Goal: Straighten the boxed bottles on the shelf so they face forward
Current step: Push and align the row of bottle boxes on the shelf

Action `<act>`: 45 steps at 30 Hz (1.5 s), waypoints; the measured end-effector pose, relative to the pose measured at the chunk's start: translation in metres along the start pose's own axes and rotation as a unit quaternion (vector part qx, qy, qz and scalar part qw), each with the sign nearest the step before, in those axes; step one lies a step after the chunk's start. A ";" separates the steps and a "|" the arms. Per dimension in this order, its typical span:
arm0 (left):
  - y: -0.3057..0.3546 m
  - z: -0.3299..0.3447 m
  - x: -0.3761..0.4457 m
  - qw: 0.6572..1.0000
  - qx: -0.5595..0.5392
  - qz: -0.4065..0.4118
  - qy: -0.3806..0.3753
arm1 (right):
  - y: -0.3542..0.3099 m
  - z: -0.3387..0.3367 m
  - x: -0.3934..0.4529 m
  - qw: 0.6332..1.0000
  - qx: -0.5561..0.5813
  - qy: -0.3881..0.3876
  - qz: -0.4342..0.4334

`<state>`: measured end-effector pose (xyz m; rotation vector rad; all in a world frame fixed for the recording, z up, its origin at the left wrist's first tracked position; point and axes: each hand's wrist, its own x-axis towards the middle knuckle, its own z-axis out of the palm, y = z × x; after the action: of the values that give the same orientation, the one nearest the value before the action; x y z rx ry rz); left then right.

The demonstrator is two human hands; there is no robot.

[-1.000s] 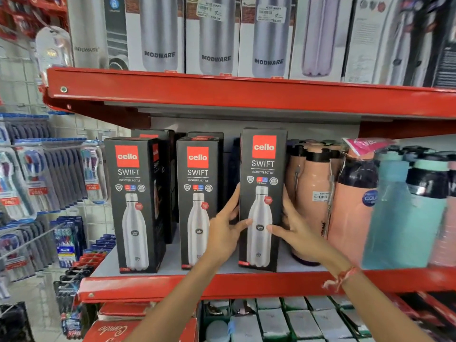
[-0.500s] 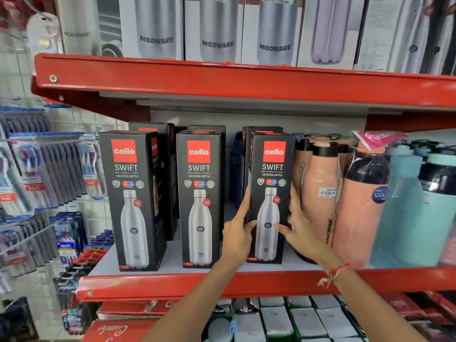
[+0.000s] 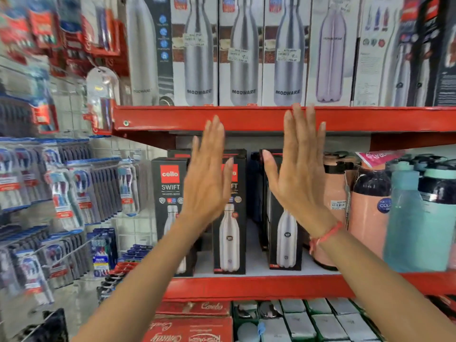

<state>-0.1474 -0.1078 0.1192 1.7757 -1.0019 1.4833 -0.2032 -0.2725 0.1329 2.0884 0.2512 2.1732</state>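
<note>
Both hands are raised in front of the shelving, flat and spread, nothing held; the left hand (image 3: 209, 178) stands before the gap between the left black box (image 3: 170, 213) and the middle black box (image 3: 229, 218), the right hand (image 3: 299, 174) before the upper part of the right black box (image 3: 283, 238); whether either palm touches a box cannot be told, since the frame is blurred. The three boxed bottles stand upright at the front of the white shelf board (image 3: 256, 265), above the red shelf lip (image 3: 246, 287), printed faces turned outward, well apart from one another; the fronts appear roughly level, which is judged consistent with a row set for display. The open palms face each other, a posture judged suited to a reach towards the silver boxes (image 3: 244, 53) on the upper red shelf (image 3: 246, 118), though this is not certain. Loose flasks (image 3: 365, 213) stand just beside the right black box; a careless sweep is judged liable to disturb them.
</note>
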 end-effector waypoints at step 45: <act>-0.110 -0.057 -0.154 0.839 -0.193 -0.442 -0.251 | -0.170 0.074 -0.119 0.712 0.358 -0.534 0.282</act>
<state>-0.0967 0.0237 -0.0197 1.9321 -0.4894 0.2226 -0.1299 -0.1271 -0.0149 3.8294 0.3756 0.5383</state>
